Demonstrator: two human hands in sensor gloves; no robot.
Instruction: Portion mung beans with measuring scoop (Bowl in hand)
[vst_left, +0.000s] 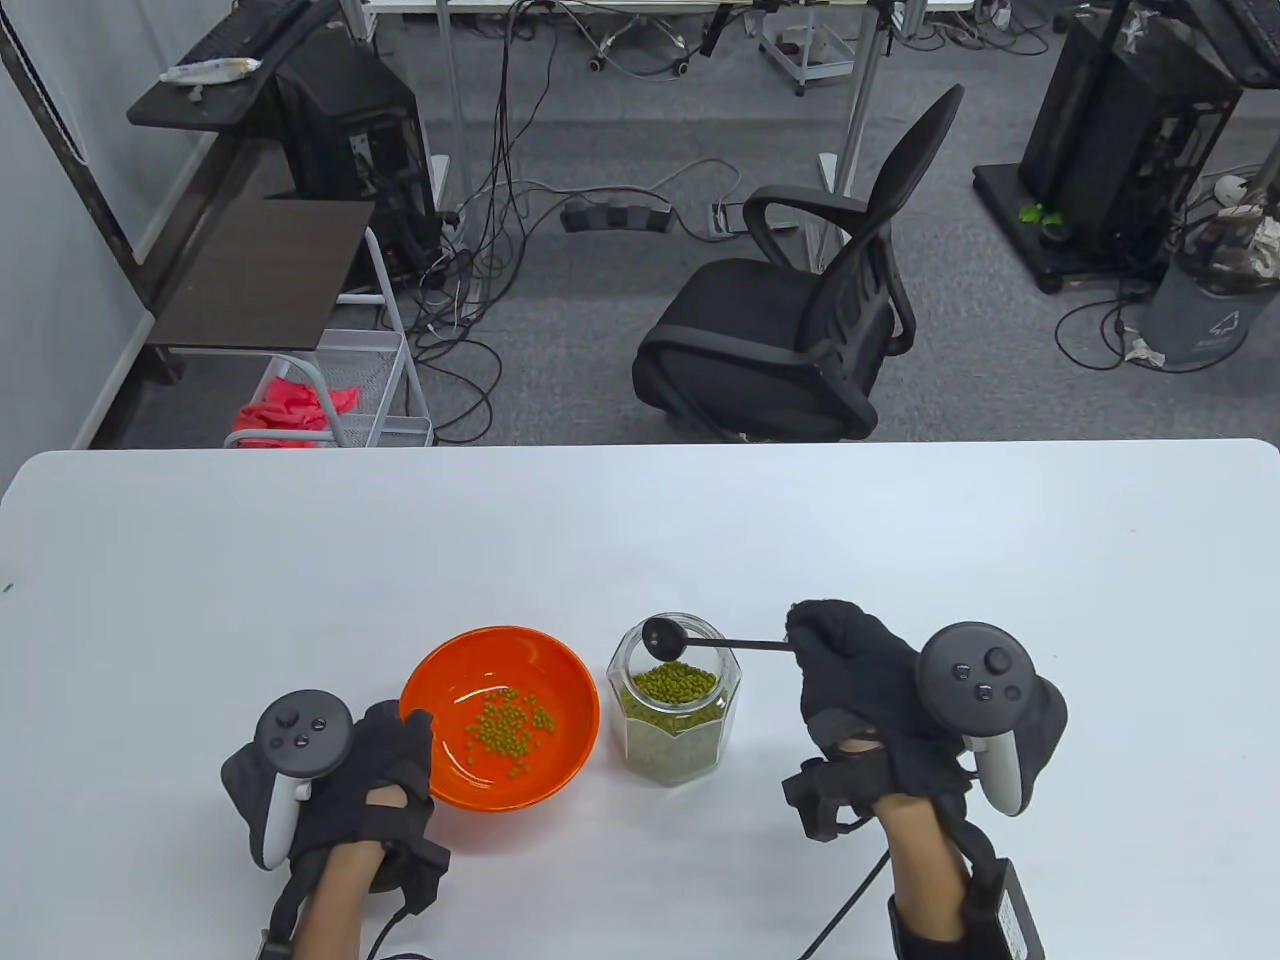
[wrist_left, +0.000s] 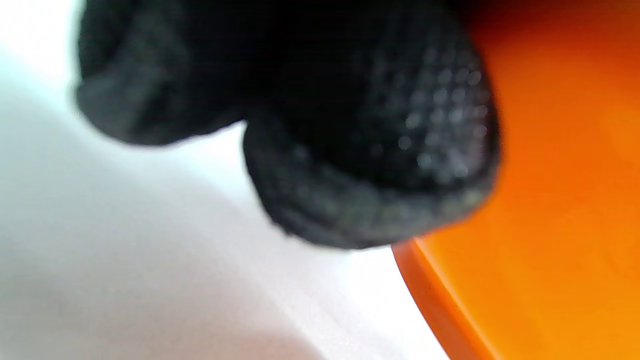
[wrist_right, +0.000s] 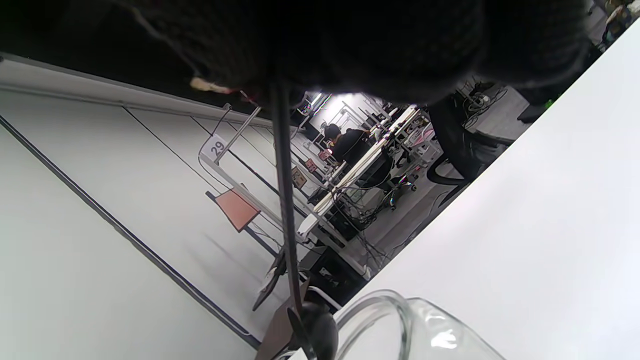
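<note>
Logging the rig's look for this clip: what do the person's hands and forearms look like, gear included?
Both the left hand and the right hand wear black knit gloves; the fingertip fabric looks dotted in the left wrist view. Each carries a dark grey, round-headed tracker with buttons and a pale grip. Black straps cross the wrists, black cables trail along bare forearms, and no sleeves show.

Round orange plastic bowl (vst_left: 500, 716) holds scattered green mung beans (vst_left: 509, 726); clear faceted glass jar (vst_left: 674, 710) part-full beside; small black long-handled scoop (vst_left: 662, 637) over jar mouth

bright even overhead light, soft shadows on table (vst_left: 300, 560), left wrist view blurred, right wrist view underexposed at top
</note>
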